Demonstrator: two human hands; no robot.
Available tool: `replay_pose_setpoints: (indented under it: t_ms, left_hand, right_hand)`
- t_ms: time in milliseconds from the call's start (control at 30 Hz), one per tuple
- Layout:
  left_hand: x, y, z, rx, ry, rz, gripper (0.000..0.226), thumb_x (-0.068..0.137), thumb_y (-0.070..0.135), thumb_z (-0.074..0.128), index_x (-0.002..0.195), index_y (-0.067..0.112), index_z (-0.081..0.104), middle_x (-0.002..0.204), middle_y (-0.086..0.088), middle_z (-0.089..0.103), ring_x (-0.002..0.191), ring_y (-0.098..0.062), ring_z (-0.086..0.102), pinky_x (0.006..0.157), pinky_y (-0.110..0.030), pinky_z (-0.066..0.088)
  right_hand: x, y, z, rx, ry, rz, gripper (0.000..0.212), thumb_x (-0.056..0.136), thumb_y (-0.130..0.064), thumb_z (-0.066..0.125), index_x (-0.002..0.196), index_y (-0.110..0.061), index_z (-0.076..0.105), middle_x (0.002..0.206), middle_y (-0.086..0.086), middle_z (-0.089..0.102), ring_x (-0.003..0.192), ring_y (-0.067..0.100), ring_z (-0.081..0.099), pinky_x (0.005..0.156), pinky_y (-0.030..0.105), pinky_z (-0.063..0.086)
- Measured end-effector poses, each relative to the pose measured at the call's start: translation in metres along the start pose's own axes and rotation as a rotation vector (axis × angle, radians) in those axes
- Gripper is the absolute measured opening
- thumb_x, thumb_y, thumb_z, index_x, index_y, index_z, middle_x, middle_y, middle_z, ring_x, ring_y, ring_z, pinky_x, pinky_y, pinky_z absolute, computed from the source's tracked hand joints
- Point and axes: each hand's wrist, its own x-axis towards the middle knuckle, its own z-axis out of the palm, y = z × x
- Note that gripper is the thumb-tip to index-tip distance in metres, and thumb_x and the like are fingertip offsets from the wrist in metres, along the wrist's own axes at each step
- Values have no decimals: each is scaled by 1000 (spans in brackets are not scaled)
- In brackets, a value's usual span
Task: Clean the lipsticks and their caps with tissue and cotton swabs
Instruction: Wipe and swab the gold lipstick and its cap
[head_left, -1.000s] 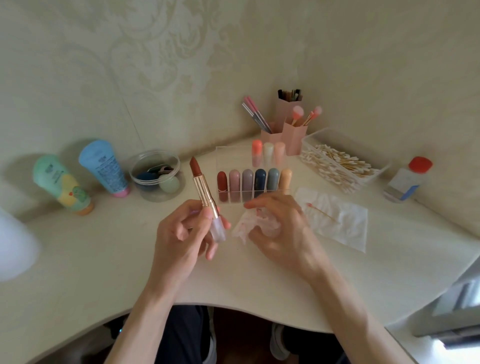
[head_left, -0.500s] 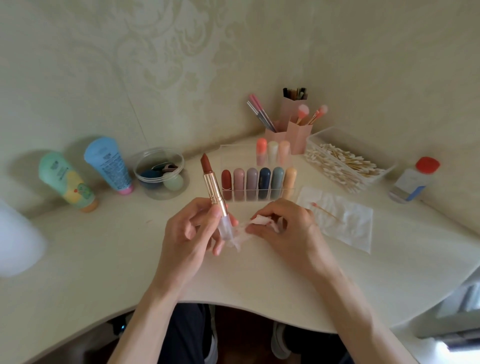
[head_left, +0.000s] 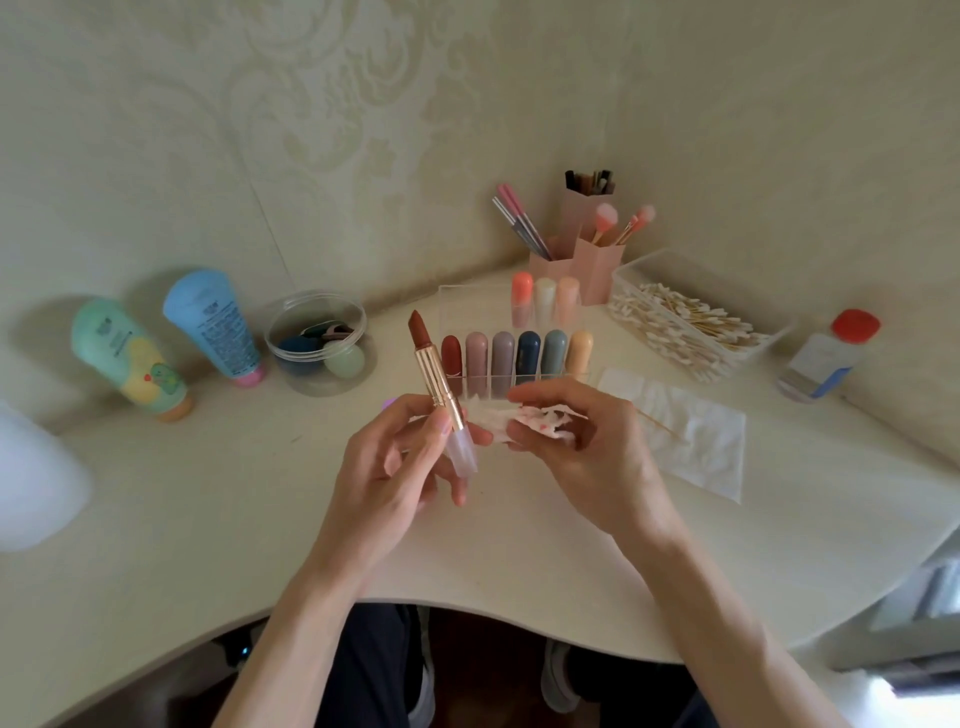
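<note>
Step in hand: wiping one lipstick with tissue.

The left hand (head_left: 395, 467) holds an uncapped lipstick (head_left: 439, 384) above the table (head_left: 208, 493). It stands nearly upright, its red-brown tip up and leaning slightly left. Thumb and fingers pinch its gold barrel just above the clear base.

The right hand (head_left: 587, 457) pinches a crumpled tissue (head_left: 524, 418) between thumb and fingertips. The tissue bears pink smears. Its near edge lies just beside the lower barrel; contact cannot be confirmed.

The cap of this lipstick cannot be identified.

Behind the hands, a clear rack (head_left: 452, 301) holds the capped lipsticks (head_left: 504, 358) upright in two rows. A box of cotton swabs (head_left: 691, 327) stands to the right. One used swab (head_left: 660, 423) lies on a flat sheet of tissue (head_left: 696, 441) near the right hand.

Judgement: the task is at an early stage, with most of the set apparently untouched.

The next move calls for bringing the tissue round the barrel and rubbing along it. The left hand must hold firm, and the tissue must keep off the soft tip to avoid smearing or denting it
</note>
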Motion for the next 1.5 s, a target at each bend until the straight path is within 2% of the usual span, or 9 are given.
replay_pose_setpoints:
  t_ms: [267,600,833,1000,1067,1167,1300,1400,1500]
  left_hand:
    - [1,1,2,-14,13,12,30,105,37,54,104,9,65,97,-9,76,56,-26,62,48,-31,28]
    - [2,-3,0,-46,13,23,25,103,35,54,97,13,65,76,-16,68,58,-28,62,47,-46,23]
    - [3,-3,-3,-52,-44,2,29,104,36,53,85,20,67,66,-20,65,54,-43,55,47,-44,24]
    - [3,-4,-4,-42,-56,3,31,104,41,54,99,16,70,71,-16,68,59,-51,55,46,-45,24]
    - [3,-5,-4,-24,-41,12,34,104,42,54,107,12,70,80,-12,72,57,-40,57,43,-41,26]
    - [3,-8,-3,-20,-101,18,31,103,36,54,107,7,67,94,-13,76,51,-30,59,47,-26,34]
    - [2,-7,-2,-23,-179,14,34,105,33,50,110,3,65,83,-8,72,54,-24,55,55,-25,39]
    - [1,-6,-2,-17,-194,11,32,106,33,48,109,6,66,81,-3,71,56,-26,55,57,-33,39]
    - [1,-7,-2,5,-209,17,28,110,26,47,109,4,66,82,-5,71,56,-25,56,56,-24,39]
  right_hand:
    - [-1,-7,0,88,101,-38,14,82,-7,87,89,-14,77,75,-13,76,67,-2,66,65,11,46]
    - [-2,-3,0,37,-162,-67,7,96,-23,74,100,-25,79,95,-10,80,82,2,68,74,17,49]
    - [-4,-6,0,76,-188,-79,60,91,-13,79,143,-29,54,81,-2,78,74,12,74,70,31,61]
    - [-1,-2,0,-150,-63,-176,12,92,-21,81,100,-29,75,89,-14,73,80,10,70,68,24,52]
    - [0,-2,-2,-93,61,-128,10,91,-16,82,92,-23,75,81,-14,71,73,3,65,65,18,47]
    - [0,-2,-1,58,141,-60,8,88,-17,85,92,-17,79,80,-7,76,73,6,69,70,34,59]
    - [-4,-4,5,113,109,-138,21,80,-4,89,95,-11,76,96,-1,80,90,18,78,81,39,64]
    - [-4,-4,11,93,140,-255,23,76,-9,91,88,-22,77,103,-4,77,95,20,76,81,38,62]
    - [-3,0,14,77,188,-297,27,75,-11,91,90,-30,79,95,-7,73,82,19,73,70,43,61]
